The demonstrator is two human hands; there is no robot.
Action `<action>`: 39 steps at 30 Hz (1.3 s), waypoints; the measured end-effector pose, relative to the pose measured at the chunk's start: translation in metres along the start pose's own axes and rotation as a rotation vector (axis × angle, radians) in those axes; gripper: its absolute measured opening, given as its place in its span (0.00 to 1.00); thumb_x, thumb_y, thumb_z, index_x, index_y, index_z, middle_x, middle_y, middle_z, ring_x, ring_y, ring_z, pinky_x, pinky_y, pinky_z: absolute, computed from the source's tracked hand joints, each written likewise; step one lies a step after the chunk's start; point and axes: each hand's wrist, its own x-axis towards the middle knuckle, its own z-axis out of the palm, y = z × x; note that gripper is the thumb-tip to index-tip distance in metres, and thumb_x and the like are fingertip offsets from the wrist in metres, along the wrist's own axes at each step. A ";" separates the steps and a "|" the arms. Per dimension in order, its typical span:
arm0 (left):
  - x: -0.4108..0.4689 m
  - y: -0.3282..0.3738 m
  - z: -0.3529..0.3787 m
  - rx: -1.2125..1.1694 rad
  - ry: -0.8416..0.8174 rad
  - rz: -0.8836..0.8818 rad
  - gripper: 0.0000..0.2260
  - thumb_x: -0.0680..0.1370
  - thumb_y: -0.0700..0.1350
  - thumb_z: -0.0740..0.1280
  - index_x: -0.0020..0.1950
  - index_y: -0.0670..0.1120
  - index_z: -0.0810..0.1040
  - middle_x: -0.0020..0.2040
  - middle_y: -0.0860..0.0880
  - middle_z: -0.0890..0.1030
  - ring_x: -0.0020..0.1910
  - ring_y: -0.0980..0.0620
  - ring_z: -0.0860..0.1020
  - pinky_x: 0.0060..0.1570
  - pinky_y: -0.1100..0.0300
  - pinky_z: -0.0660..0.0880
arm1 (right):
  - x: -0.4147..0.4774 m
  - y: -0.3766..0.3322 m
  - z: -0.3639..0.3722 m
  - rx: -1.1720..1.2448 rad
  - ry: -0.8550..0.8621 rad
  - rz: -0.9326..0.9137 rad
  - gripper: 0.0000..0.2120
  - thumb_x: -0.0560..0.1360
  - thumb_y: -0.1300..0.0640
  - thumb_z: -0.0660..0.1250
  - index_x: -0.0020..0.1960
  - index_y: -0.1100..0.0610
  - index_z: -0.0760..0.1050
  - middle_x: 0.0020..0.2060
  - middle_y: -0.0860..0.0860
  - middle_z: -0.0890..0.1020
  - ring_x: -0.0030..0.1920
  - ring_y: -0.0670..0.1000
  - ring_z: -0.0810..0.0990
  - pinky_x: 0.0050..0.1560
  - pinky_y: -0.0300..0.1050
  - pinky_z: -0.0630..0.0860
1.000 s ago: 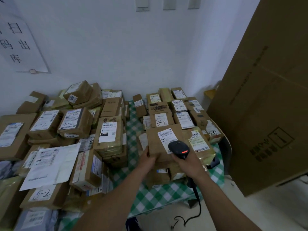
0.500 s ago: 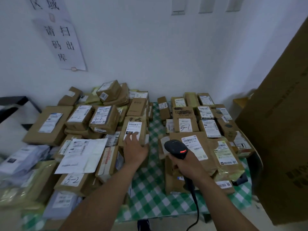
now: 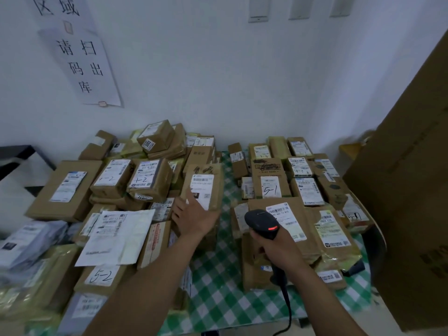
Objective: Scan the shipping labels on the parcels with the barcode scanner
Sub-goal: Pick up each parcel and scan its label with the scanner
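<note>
My right hand (image 3: 278, 248) grips a black barcode scanner (image 3: 261, 223) whose red light glows; its cable hangs down off the table edge. The scanner's head sits over the near-left corner of a brown parcel (image 3: 276, 214) with a white shipping label (image 3: 286, 220) in the right pile. My left hand (image 3: 194, 215) reaches with straight fingers to a tall brown parcel (image 3: 206, 190) in the left pile, fingertips on the lower left of its white label. Whether the fingers curl round its edge is unclear.
Two heaps of brown labelled parcels cover a green-checked tablecloth (image 3: 218, 294). A loose white sheet (image 3: 118, 236) lies on the left heap. A large cardboard box (image 3: 409, 214) stands at the right. White wall with a paper sign (image 3: 82, 66) lies behind.
My left hand let go of the parcel in the right pile and moved left to the tall parcel in the left pile. The view swung left. The scanner stayed over the right pile.
</note>
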 end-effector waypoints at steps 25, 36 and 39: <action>-0.116 0.006 -0.061 -0.984 -0.515 0.078 0.29 0.76 0.45 0.75 0.74 0.59 0.70 0.57 0.51 0.87 0.53 0.52 0.86 0.44 0.57 0.81 | -0.068 -0.053 -0.050 0.351 0.026 -0.181 0.27 0.66 0.68 0.81 0.61 0.52 0.81 0.53 0.50 0.88 0.54 0.53 0.87 0.54 0.55 0.84; -0.113 -0.001 -0.059 -0.921 -0.241 0.127 0.39 0.72 0.47 0.81 0.77 0.64 0.66 0.66 0.58 0.78 0.58 0.57 0.79 0.59 0.46 0.80 | -0.077 -0.057 -0.040 0.119 0.233 -0.214 0.16 0.73 0.53 0.79 0.57 0.41 0.79 0.46 0.40 0.86 0.48 0.44 0.85 0.54 0.57 0.84; -0.106 0.001 -0.054 -0.911 -0.140 0.114 0.43 0.69 0.51 0.82 0.78 0.65 0.63 0.71 0.55 0.75 0.65 0.49 0.77 0.63 0.39 0.78 | -0.083 -0.064 -0.032 0.009 0.149 -0.240 0.14 0.73 0.53 0.79 0.54 0.42 0.78 0.43 0.46 0.88 0.42 0.47 0.88 0.50 0.57 0.84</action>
